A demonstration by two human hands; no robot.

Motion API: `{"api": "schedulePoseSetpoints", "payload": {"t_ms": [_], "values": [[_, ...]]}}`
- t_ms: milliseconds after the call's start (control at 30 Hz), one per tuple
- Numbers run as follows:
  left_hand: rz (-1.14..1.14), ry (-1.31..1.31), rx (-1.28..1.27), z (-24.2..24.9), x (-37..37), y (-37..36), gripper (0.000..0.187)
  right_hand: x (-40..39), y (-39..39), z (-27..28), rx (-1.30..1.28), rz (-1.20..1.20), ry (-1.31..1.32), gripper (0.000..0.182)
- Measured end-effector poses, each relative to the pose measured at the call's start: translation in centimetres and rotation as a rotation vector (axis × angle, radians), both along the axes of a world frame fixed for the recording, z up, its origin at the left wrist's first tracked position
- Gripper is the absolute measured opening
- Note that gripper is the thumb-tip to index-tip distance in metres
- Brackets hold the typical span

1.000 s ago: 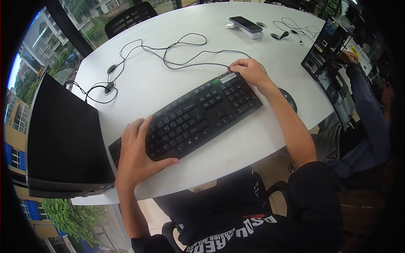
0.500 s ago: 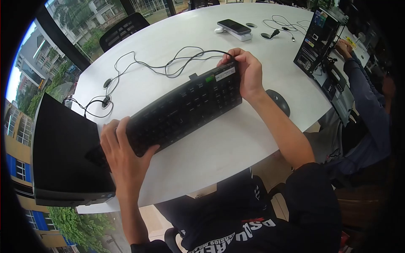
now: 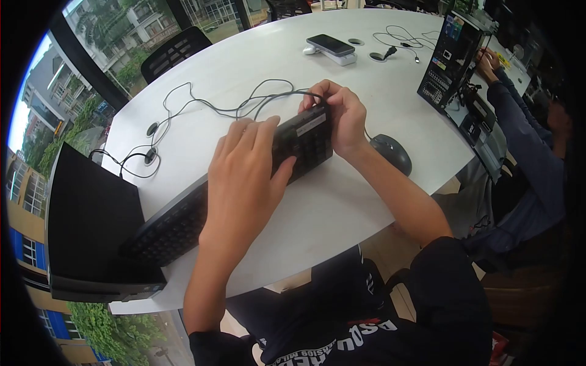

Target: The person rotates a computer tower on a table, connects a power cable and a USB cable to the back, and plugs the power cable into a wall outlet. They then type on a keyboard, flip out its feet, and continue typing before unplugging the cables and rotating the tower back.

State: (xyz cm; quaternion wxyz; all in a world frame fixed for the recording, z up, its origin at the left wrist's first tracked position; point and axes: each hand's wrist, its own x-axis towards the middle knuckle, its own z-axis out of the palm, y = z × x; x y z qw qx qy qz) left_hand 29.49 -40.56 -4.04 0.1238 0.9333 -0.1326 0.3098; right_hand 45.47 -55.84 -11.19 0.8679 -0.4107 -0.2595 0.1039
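A black keyboard (image 3: pixel 177 227) is tilted up on its long edge over the white table (image 3: pixel 317 207), its left end close to the black monitor (image 3: pixel 91 226). My left hand (image 3: pixel 247 165) wraps over the keyboard's middle, with the thumb on the key side. At the keyboard's right end, my right hand (image 3: pixel 343 119) grips the corner where a black cable (image 3: pixel 284 94) comes out. Right of that hand lies a black mouse (image 3: pixel 390 154), partly behind my wrist.
A phone (image 3: pixel 330 44) rests on a white box. At the right stands an open computer case (image 3: pixel 450 61), with a co-worker's hand (image 3: pixel 487 64) behind it. Loose cables (image 3: pixel 177 113) and cable holes mark the table. A mesh chair (image 3: pixel 177 53) is beyond.
My left hand has moved right along the keyboard, from its left end to its middle. The keyboard has shifted left and down, and my right hand slightly left.
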Motion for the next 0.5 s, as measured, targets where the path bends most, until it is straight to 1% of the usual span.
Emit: {"api": "schedulePoseSetpoints", "payload": {"t_ms": [200,300,333,433,500], "values": [[0.055,0.162,-0.089,0.6,0.5,0.3,0.043,0.0,0.0,-0.3,-0.019,-0.019,-0.056,0.025],[0.156,0.416,-0.035,-0.1,1.8,0.7,0.044,0.0,0.0,-0.3,-0.016,-0.008,-0.076,0.025],[0.124,0.357,-0.035,-0.6,1.7,1.0,0.046,0.1,0.0,-0.2,-0.025,-0.011,-0.087,0.025],[0.116,0.349,-0.032,-0.3,1.0,1.1,0.047,0.0,0.0,-0.3,-0.051,-0.025,-0.095,0.025],[0.087,0.245,-0.019,-0.2,0.1,1.4,0.049,0.0,0.1,-0.3,-0.07,-0.029,-0.099,0.025]]}}
